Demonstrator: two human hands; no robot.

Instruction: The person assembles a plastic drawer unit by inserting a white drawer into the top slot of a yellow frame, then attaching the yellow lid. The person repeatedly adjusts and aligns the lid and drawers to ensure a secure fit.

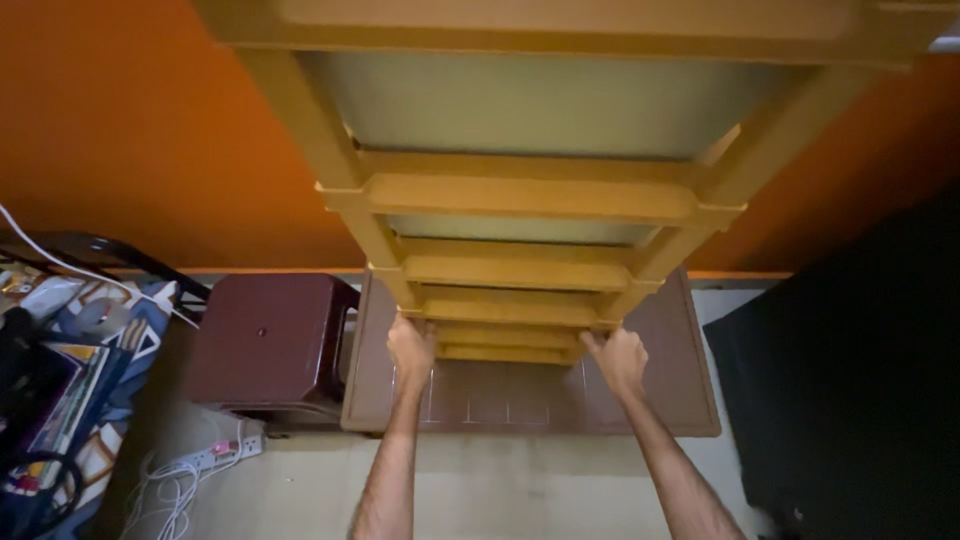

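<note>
Drawer unit (530, 200): a tall yellow plastic tower of stacked drawers, seen from above, standing against the orange wall (120, 130) on a brown mat (680, 390). Both hands are at its lower tiers. The left hand (411, 347) is closed around the left corner post near the bottom; the right hand (618, 358) is closed on the right corner post at about the same height. Each grip is wrapped on the frame, not on a drawer front; fingertips are hidden behind the posts.

Judgement: the step in hand appears to be seizing the unit by its frame, to lift or shift it. The next move would call for an even pull on both sides, keeping the tower upright so the drawers do not slide out.

Adjacent: a dark red stool (270, 340) just left of the mat, a white power strip (215, 455) on the floor, a dark cabinet (860, 380) to the right.
</note>
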